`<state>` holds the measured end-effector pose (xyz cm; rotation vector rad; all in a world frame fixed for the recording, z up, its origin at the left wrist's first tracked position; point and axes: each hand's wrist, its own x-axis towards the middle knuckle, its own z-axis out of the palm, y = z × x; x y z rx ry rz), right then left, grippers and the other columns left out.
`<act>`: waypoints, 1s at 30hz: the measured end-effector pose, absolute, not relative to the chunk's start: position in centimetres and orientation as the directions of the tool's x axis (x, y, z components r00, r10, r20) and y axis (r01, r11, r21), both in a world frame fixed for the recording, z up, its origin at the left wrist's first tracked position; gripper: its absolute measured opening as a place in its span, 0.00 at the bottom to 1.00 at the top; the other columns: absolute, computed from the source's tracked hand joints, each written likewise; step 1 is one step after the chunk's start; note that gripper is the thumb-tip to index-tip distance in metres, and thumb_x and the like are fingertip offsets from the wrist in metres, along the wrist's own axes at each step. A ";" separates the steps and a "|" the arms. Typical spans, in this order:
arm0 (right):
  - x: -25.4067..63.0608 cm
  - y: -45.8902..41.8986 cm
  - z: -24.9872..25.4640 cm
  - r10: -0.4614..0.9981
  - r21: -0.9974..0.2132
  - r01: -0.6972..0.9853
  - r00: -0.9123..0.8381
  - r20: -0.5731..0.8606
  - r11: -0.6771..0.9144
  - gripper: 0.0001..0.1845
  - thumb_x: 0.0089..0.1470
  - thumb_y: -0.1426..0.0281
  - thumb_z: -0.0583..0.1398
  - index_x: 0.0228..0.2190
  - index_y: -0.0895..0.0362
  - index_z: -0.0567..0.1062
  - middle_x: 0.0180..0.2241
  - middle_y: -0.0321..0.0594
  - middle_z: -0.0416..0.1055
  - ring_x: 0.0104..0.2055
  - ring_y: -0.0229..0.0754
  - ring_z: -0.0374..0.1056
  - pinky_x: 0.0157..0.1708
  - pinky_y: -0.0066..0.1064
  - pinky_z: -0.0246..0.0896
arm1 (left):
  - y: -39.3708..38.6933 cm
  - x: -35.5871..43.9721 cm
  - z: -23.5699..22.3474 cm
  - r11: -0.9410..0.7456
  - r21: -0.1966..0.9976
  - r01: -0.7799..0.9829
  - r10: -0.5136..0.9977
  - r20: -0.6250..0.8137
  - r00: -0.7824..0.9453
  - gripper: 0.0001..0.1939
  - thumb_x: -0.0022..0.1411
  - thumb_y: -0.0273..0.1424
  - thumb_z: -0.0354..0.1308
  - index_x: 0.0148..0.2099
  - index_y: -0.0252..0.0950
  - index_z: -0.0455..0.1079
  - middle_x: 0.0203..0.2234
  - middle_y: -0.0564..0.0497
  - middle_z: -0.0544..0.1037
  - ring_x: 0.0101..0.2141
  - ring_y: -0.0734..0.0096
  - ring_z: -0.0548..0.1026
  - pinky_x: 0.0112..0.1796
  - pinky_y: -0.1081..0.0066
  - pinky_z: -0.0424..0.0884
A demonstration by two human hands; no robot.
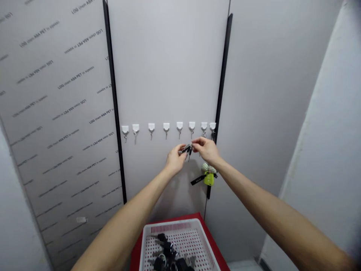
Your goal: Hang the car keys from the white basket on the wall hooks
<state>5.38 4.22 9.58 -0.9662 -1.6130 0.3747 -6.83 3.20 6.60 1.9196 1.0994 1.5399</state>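
Both my arms reach up to a white wall panel with a row of several small white hooks (166, 127). My left hand (175, 159) and my right hand (207, 149) pinch a small bunch of dark keys (187, 148) between them, just below the hook (192, 125) third from the right. A key set with a yellow-green tag and a black strap (208, 177) hangs below my right wrist, from one of the rightmost hooks. The other hooks to the left look bare.
A white perforated basket (148, 241) with several dark keys and rings (169, 256) sits below on a red surface (210, 233). Black vertical strips (114, 98) edge the panel. A film-covered board (56, 113) stands at left, a plain wall at right.
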 end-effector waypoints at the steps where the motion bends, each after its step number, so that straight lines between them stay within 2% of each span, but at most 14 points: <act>1: 5.6 4.9 10.6 0.738 -0.690 0.390 0.038 0.674 0.610 0.05 0.36 0.73 0.52 0.22 0.61 0.65 0.15 0.33 0.62 0.17 0.30 0.59 0.21 0.24 0.57 | 3.6 -6.5 7.6 -0.615 0.700 0.362 0.765 0.640 0.062 0.17 0.46 0.23 0.47 0.42 0.34 0.59 0.36 0.49 0.67 0.29 0.79 0.66 0.33 0.75 0.63; 5: 5.8 7.1 12.9 0.694 -0.667 0.473 0.147 0.704 0.576 0.06 0.36 0.75 0.52 0.22 0.61 0.67 0.15 0.34 0.62 0.16 0.30 0.59 0.21 0.25 0.58 | 4.8 -5.4 10.1 -0.610 0.584 0.536 0.709 0.704 0.041 0.17 0.46 0.22 0.47 0.41 0.34 0.61 0.35 0.49 0.67 0.33 0.75 0.66 0.38 0.72 0.61; 11: 5.3 8.4 13.4 0.736 -0.675 0.583 0.184 0.651 0.452 0.09 0.36 0.78 0.50 0.23 0.63 0.68 0.16 0.37 0.63 0.18 0.32 0.61 0.22 0.25 0.58 | 6.6 -5.0 10.0 -0.555 0.605 0.570 0.756 0.653 0.043 0.18 0.46 0.23 0.48 0.43 0.31 0.59 0.37 0.46 0.67 0.38 0.71 0.64 0.40 0.70 0.59; 13: 5.4 8.1 13.0 0.725 -0.652 0.606 0.173 0.667 0.456 0.10 0.37 0.77 0.49 0.25 0.63 0.68 0.18 0.38 0.65 0.19 0.33 0.61 0.23 0.25 0.58 | 6.5 -5.4 8.9 -0.545 0.631 0.553 0.779 0.624 0.056 0.19 0.46 0.23 0.48 0.44 0.31 0.58 0.37 0.46 0.67 0.36 0.72 0.65 0.39 0.70 0.60; 15: 5.5 7.4 11.9 0.639 -0.582 0.638 0.178 0.749 0.504 0.12 0.37 0.77 0.50 0.28 0.62 0.68 0.23 0.39 0.66 0.22 0.33 0.61 0.26 0.26 0.57 | 5.8 -6.3 7.0 -0.530 0.657 0.537 0.806 0.588 0.077 0.20 0.46 0.24 0.48 0.45 0.32 0.56 0.38 0.47 0.67 0.32 0.75 0.67 0.37 0.71 0.61; 17: 5.5 6.2 9.7 0.529 -0.496 0.670 0.177 0.830 0.553 0.14 0.37 0.76 0.49 0.31 0.61 0.67 0.29 0.40 0.65 0.25 0.33 0.61 0.28 0.26 0.56 | 4.7 -7.6 4.0 -0.506 0.675 0.536 0.837 0.535 0.117 0.20 0.47 0.24 0.47 0.45 0.32 0.57 0.38 0.48 0.67 0.30 0.77 0.67 0.36 0.72 0.62; 19: 5.3 4.7 6.1 0.518 -0.440 0.686 0.106 0.849 0.580 0.15 0.38 0.75 0.48 0.33 0.60 0.65 0.32 0.40 0.64 0.27 0.33 0.60 0.29 0.26 0.55 | 3.3 -9.1 -0.1 -0.465 0.684 0.563 0.877 0.443 0.186 0.17 0.47 0.25 0.47 0.43 0.32 0.59 0.37 0.48 0.68 0.31 0.77 0.66 0.36 0.74 0.62; 21: 4.7 2.8 1.2 0.645 -0.409 0.686 -0.116 0.755 0.602 0.15 0.38 0.76 0.48 0.32 0.60 0.66 0.30 0.40 0.64 0.27 0.33 0.60 0.29 0.25 0.54 | 1.4 -10.8 -4.6 -0.409 0.673 0.616 0.913 0.302 0.276 0.15 0.47 0.25 0.47 0.40 0.32 0.61 0.35 0.49 0.69 0.32 0.76 0.66 0.36 0.74 0.61; 23: 4.1 0.8 -4.2 0.762 -0.393 0.669 -0.440 0.475 0.631 0.13 0.37 0.76 0.50 0.30 0.60 0.68 0.26 0.39 0.66 0.26 0.34 0.60 0.28 0.24 0.54 | -0.6 -12.2 -8.9 -0.367 0.629 0.685 0.924 0.157 0.350 0.14 0.46 0.25 0.47 0.39 0.32 0.62 0.33 0.49 0.70 0.33 0.74 0.66 0.36 0.73 0.61; 25: 3.4 -1.0 -9.0 0.768 -0.402 0.668 -0.617 0.170 0.626 0.12 0.36 0.75 0.51 0.28 0.60 0.69 0.26 0.40 0.67 0.27 0.35 0.60 0.28 0.24 0.53 | -2.3 -13.2 -12.1 -0.362 0.548 0.754 0.918 0.068 0.391 0.14 0.46 0.25 0.47 0.38 0.33 0.63 0.32 0.49 0.70 0.33 0.72 0.66 0.36 0.72 0.60; 27: 2.8 -2.1 -12.4 0.769 -0.408 0.701 -0.639 0.006 0.585 0.12 0.36 0.73 0.52 0.28 0.59 0.69 0.27 0.40 0.67 0.28 0.36 0.61 0.27 0.24 0.52 | -3.6 -13.8 -14.0 -0.383 0.461 0.800 0.911 0.043 0.411 0.14 0.45 0.26 0.47 0.38 0.33 0.63 0.33 0.48 0.69 0.35 0.70 0.64 0.37 0.71 0.59; 30: 2.0 -2.9 -14.7 0.841 -0.380 0.784 -0.540 -0.027 0.492 0.11 0.38 0.71 0.51 0.26 0.60 0.69 0.26 0.41 0.68 0.27 0.37 0.60 0.26 0.24 0.50 | -4.3 -13.9 -14.8 -0.398 0.376 0.837 0.909 0.042 0.414 0.14 0.45 0.27 0.48 0.38 0.34 0.63 0.34 0.48 0.68 0.38 0.67 0.62 0.39 0.70 0.57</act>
